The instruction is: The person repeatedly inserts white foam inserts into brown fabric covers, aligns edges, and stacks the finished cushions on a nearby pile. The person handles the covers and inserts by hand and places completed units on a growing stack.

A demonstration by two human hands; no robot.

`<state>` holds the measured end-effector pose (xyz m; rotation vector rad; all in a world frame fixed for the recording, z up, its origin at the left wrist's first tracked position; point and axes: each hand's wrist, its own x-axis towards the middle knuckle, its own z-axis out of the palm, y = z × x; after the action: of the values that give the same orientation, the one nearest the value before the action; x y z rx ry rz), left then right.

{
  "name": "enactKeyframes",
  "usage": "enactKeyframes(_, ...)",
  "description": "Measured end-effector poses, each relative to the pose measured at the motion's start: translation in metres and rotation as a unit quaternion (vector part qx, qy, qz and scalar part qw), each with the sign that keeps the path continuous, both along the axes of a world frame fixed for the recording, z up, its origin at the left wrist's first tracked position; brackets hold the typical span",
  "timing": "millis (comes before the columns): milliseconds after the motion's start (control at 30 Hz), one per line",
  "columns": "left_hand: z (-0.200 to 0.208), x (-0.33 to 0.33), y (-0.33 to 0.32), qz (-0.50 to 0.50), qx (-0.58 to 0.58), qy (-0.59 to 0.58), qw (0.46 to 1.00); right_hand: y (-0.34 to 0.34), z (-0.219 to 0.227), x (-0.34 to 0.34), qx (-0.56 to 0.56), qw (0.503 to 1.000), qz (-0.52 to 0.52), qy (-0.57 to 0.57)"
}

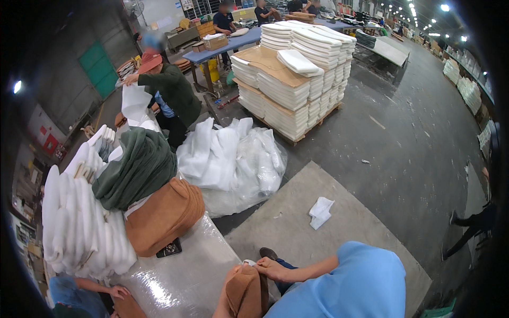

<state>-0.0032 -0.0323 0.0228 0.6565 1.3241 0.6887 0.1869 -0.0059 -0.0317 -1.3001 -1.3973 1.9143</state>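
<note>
At the table's near edge, both my hands are on a brown cushion cover (245,291) with something white (249,262) showing at its top end. My left hand (229,278) wraps round the cover's left side, its fingers partly hidden behind the cloth. Reaching in from the right, my right hand (271,268) pinches the top edge by the white bit. A stack of folded brown covers (167,214) lies farther left on the table (201,259), with a pile of dark green covers (135,168) behind it and white foam pads (87,225) beside it.
A dark phone-like object (169,248) lies by the brown stack. At lower left a co-worker's hand (120,291) touches a brown piece. Beyond the table sits a plastic bag of white foam (238,159); a pallet of white pads (297,79) stands behind. Another person (175,93) handles white sheeting.
</note>
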Motion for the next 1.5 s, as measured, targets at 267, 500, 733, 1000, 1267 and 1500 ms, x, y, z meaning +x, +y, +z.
enactKeyframes(267,0.024,0.018,0.02,-0.012,-0.113,-0.117,0.987,0.001,0.038,0.018,-0.142,0.984,-0.109,-0.004)
enactKeyframes(500,0.015,0.009,0.032,-0.126,-0.096,-0.021,0.987,0.012,0.025,-0.019,-0.373,0.889,-0.261,0.054)
enactKeyframes(733,-0.029,-0.004,0.046,-0.211,0.111,0.175,0.955,0.025,-0.013,-0.037,-0.299,0.911,-0.264,-0.109)
enactKeyframes(1000,-0.051,-0.02,0.061,-0.19,0.094,0.178,0.961,0.051,-0.011,-0.045,-0.19,0.936,-0.111,-0.276)
enactKeyframes(1267,-0.047,-0.01,0.053,-0.1,-0.123,0.08,0.984,0.042,-0.054,-0.044,-0.103,0.919,0.048,-0.376)
enactKeyframes(1500,-0.042,-0.001,0.054,-0.108,-0.066,0.175,0.977,0.034,-0.062,-0.055,-0.117,0.928,0.027,-0.351)
